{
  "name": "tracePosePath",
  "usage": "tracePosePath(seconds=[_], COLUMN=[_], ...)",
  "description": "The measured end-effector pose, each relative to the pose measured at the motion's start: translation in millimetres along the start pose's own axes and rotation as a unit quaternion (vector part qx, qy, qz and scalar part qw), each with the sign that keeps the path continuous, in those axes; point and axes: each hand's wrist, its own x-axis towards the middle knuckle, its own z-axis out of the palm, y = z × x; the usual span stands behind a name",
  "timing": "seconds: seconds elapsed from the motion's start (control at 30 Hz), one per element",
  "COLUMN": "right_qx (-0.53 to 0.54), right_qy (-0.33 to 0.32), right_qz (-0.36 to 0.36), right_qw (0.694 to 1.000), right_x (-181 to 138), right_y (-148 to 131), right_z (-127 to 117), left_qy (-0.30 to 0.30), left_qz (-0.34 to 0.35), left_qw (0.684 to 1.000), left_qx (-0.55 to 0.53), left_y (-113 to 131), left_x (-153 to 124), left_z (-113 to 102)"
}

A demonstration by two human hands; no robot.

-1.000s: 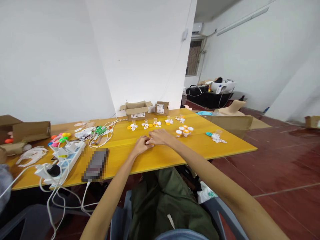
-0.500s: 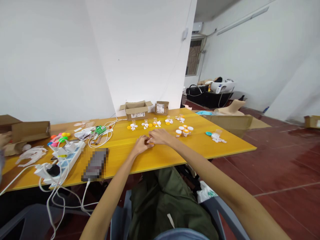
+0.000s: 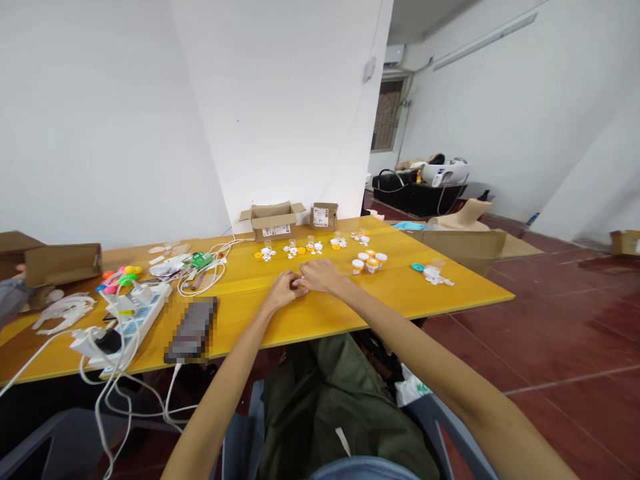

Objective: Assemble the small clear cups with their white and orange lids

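Observation:
My left hand (image 3: 281,289) and my right hand (image 3: 318,274) meet over the middle of the yellow table (image 3: 320,310), fingers curled together around a small orange piece (image 3: 299,285) that is mostly hidden between them. Just beyond my hands lie rows of little yellow and white parts (image 3: 293,251). A cluster of small white jars with orange lids (image 3: 369,261) stands to the right of my right hand.
Two open cardboard boxes (image 3: 273,221) sit at the table's far edge. A power strip (image 3: 135,314) with tangled white cables, a phone (image 3: 192,329) and coloured caps (image 3: 120,276) lie at left. Another person's sleeve (image 3: 11,298) shows at the far left. A teal cap and white bits (image 3: 433,273) lie right.
My hands stay together in the same spot with only slight finger shifts. The other person's arm at the far left edge has moved.

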Motion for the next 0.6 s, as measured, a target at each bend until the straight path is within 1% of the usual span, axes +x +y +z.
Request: tracePosePath(seconds=[0.13,0.33,0.5,0.6], right_qx=[-0.008,0.035,0.013,0.04], right_qy=[0.005,0.007,0.014,0.014], right_qz=[0.008,-0.013,0.004,0.004], right_qw=[1.0,0.999,1.0,0.999], right_x=[-2.9,-9.3,-7.1,-6.8], right_y=[-3.6,1.1,0.1,0.4], right_z=[-0.4,-3.4,-0.4,-0.3], left_qy=[-0.001,0.004,-0.002,-0.006], left_qz=[0.006,0.002,-0.001,-0.004], left_qw=[1.0,1.0,1.0,1.0], left_qx=[0.007,0.01,0.005,0.005], left_y=[-1.5,-1.9,1.1,1.1], left_x=[1.0,1.1,-1.2,-1.3], left_z=[1.1,1.0,-1.6,-1.5])
